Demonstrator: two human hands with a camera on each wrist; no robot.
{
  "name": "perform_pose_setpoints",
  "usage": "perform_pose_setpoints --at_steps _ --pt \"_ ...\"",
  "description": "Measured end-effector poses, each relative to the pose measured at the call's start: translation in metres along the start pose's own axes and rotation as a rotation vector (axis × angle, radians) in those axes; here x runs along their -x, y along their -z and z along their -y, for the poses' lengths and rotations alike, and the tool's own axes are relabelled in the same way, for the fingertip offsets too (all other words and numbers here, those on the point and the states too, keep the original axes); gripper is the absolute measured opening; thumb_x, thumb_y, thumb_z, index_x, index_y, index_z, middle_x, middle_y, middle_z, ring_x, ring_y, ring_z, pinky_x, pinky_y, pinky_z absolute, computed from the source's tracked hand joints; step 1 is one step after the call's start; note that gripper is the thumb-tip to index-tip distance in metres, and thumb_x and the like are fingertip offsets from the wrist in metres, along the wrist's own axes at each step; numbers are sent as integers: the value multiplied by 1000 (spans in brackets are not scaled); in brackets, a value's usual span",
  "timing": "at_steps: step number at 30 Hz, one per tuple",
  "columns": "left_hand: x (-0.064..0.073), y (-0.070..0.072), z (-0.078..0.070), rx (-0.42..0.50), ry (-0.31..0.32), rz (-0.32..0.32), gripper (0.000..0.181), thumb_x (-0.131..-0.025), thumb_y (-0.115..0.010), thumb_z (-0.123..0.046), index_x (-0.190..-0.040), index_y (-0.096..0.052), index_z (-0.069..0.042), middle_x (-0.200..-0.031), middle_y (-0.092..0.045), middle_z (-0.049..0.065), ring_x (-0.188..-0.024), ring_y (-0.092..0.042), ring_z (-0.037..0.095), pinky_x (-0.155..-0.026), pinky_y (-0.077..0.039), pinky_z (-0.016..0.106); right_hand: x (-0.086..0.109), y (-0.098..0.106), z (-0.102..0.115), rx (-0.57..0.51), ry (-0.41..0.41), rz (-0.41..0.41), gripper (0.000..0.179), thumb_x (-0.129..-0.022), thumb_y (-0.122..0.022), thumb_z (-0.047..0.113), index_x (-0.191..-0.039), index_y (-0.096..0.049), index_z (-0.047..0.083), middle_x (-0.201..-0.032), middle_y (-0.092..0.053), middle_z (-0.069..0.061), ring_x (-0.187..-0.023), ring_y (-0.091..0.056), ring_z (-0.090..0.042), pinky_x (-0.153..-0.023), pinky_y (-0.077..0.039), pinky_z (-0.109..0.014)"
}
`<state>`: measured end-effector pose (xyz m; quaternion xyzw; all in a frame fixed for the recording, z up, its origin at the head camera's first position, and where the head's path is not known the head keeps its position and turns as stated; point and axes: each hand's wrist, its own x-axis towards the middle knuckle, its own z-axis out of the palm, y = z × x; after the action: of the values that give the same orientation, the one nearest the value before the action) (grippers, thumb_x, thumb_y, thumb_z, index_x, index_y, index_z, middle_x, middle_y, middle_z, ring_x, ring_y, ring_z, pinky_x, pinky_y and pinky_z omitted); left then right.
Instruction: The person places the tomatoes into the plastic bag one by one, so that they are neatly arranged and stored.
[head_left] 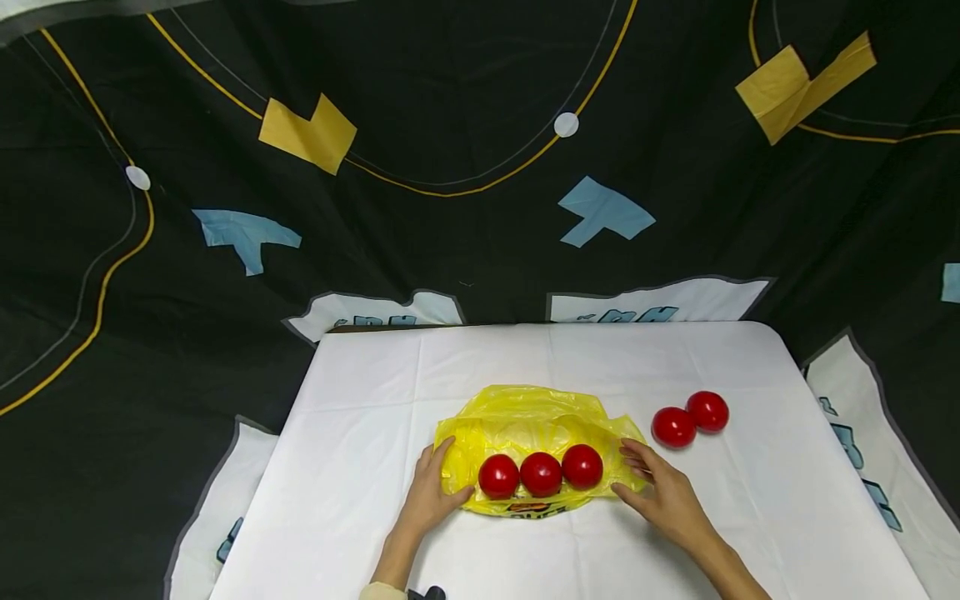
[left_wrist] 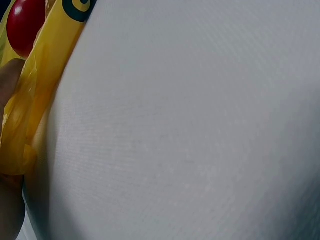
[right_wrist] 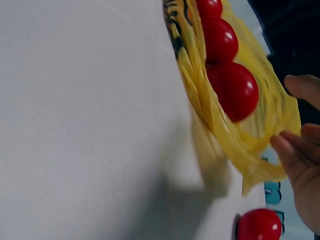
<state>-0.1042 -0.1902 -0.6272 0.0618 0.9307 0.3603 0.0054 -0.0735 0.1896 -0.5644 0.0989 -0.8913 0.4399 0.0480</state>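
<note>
Three glossy red balls (head_left: 541,475) lie in a row in the mouth of a crinkled yellow plastic bag (head_left: 543,408) with dark print along its near side. My left hand (head_left: 429,493) holds the bag's left end, thumb at the near rim and fingers farther back. In the left wrist view, the thumb (left_wrist: 10,80) overlaps the rim close to a red ball (left_wrist: 26,25), and plastic hides part of the hand. At the opposite end, my right hand (head_left: 663,496) holds the bag's edge between spread thumb and fingers. Its fingertips (right_wrist: 281,142) meet the thin plastic.
Two more red balls, a nearer one (head_left: 673,427) and a farther one (head_left: 707,412), sit side by side on the white-covered table (head_left: 360,433), beyond my right hand. A black cloth (head_left: 450,250) with yellow lines and taped-on shapes hangs behind the table's far edge.
</note>
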Motion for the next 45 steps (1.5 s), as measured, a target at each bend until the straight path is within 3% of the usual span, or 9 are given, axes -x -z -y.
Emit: perform_pose_setpoints --at_steps 6,11,17,27,37,39,42,45 --pt "0 -1 0 6 7 0 89 -71 -81 -35 -145 -35 -17 -138 -37 13 -124 -40 32 -99 -39 50 4 20 -14 -85 76 -124 55 -75 -79 4 -125 -56 2 -105 -67 -9 -92 -65 -19 -78 -51 -19" --pt "0 0 -1 8 -8 -5 89 -71 -81 -34 -145 -36 -15 -136 -38 14 -123 -41 33 -98 -40 51 9 39 -26 -36 38 -221 49 -76 -77 0 -122 -58 4 -100 -68 -7 -86 -62 -5 -75 -48 -12" --pt "0 1 0 12 -17 -10 89 -71 -81 -34 -144 -36 -14 -136 -38 14 -122 -42 33 -97 -40 51 11 57 -40 8 -14 -287 54 -74 -77 -5 -124 -56 2 -101 -67 -11 -86 -59 2 -75 -47 -9" --pt "0 0 0 6 5 2 88 -71 -80 -34 -145 -36 -16 -138 -37 13 -123 -41 32 -99 -40 50 7 79 -64 86 -109 -339 51 -80 -76 9 -126 -55 1 -110 -64 -14 -93 -52 8 -77 -41 -2" --pt "0 0 0 7 15 9 88 -71 -81 -33 -145 -36 -18 -138 -37 11 -124 -40 30 -100 -39 50 1 92 -84 135 -104 -348 56 -78 -77 9 -127 -51 -2 -116 -59 -19 -95 -42 18 -76 -36 2" --pt "0 0 0 11 18 9 88 -71 -81 -33 -145 -36 -18 -138 -37 11 -124 -40 30 -100 -39 50 -1 94 -86 153 -109 -341 57 -78 -77 9 -127 -51 -2 -117 -58 -20 -94 -44 14 -76 -35 3" --pt "0 1 -1 17 15 10 89 -70 -81 -33 -145 -35 -18 -138 -37 12 -124 -40 31 -100 -38 51 -4 97 -90 193 -137 -312 57 -79 -76 10 -128 -50 -2 -118 -57 -21 -98 -55 -5 -75 -33 3" --pt "0 1 -1 17 16 10 90 -70 -81 -33 -145 -35 -17 -139 -37 13 -124 -40 31 -100 -38 51 -6 98 -94 221 -177 -269 58 -81 -75 13 -130 -47 -3 -121 -55 -23 -102 -57 -30 -80 -46 -11"
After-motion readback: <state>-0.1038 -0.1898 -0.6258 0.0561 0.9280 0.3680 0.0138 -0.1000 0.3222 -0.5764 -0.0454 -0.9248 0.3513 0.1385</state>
